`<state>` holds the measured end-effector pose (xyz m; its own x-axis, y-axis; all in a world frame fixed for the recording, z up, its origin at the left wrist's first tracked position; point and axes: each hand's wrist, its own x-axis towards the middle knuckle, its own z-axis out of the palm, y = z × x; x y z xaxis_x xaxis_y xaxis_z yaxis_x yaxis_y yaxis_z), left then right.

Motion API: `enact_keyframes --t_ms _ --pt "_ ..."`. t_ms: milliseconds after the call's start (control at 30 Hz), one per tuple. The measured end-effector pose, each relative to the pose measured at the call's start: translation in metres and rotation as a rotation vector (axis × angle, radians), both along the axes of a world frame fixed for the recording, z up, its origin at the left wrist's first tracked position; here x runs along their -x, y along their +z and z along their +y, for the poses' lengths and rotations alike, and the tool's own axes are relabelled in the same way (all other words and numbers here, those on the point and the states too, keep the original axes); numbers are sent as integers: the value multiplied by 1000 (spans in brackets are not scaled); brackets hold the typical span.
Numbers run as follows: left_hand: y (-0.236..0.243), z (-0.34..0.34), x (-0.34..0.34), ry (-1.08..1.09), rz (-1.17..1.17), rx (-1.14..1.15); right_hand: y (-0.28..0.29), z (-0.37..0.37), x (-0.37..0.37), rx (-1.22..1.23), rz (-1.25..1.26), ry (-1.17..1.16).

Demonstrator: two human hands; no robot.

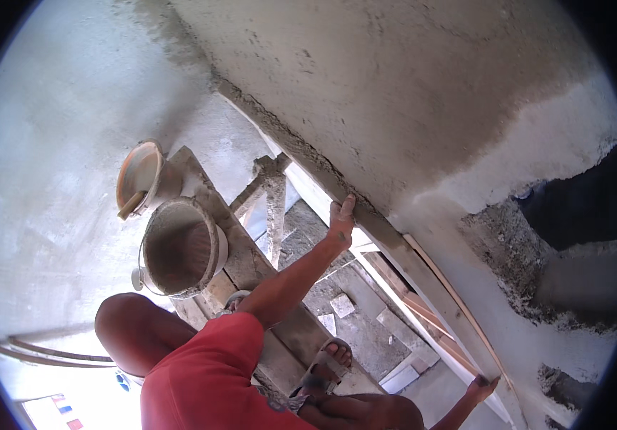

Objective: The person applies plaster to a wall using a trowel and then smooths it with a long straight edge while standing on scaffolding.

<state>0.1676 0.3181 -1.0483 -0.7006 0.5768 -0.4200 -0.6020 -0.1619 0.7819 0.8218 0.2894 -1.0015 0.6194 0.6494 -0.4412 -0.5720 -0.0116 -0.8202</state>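
A long wooden board (423, 276) runs along the lower edge of a plastered wall (394, 107). My left hand (342, 218) grips it near its middle, thumb over the edge. Farther along toward the lower right, my right hand (481, 389) has its fingers closed around the same board. Rough grey plaster (308, 152) lines the board's upper edge, close to my left hand. The undersides of the board and some fingers are hidden.
I am on scaffold planks (247, 258), with a sandalled foot (333, 355) near their edge. A mortar-stained bucket (220, 251) and an orange-tinted tub (169, 180) with a wooden handle (131, 204) stand there. Rubble (342, 305) lies below; a jagged wall opening (573, 208) is at right.
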Motion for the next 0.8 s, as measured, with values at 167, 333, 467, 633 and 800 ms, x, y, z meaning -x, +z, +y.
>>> enact_keyframes --t_ms 167,333,467,633,800 --pt "-14 -6 50 -173 -38 -99 -19 1 27 7 18 34" --pt "-1 6 36 -84 -31 -126 -19 2 33 -33 34 15" --pt "-1 -6 52 -65 17 -59 -19 5 44 -15 45 -11" --pt "43 4 22 -120 68 -158 3 3 12 -41 38 16" --pt "63 -5 16 -37 42 -105 25 1 8 -40 60 12"
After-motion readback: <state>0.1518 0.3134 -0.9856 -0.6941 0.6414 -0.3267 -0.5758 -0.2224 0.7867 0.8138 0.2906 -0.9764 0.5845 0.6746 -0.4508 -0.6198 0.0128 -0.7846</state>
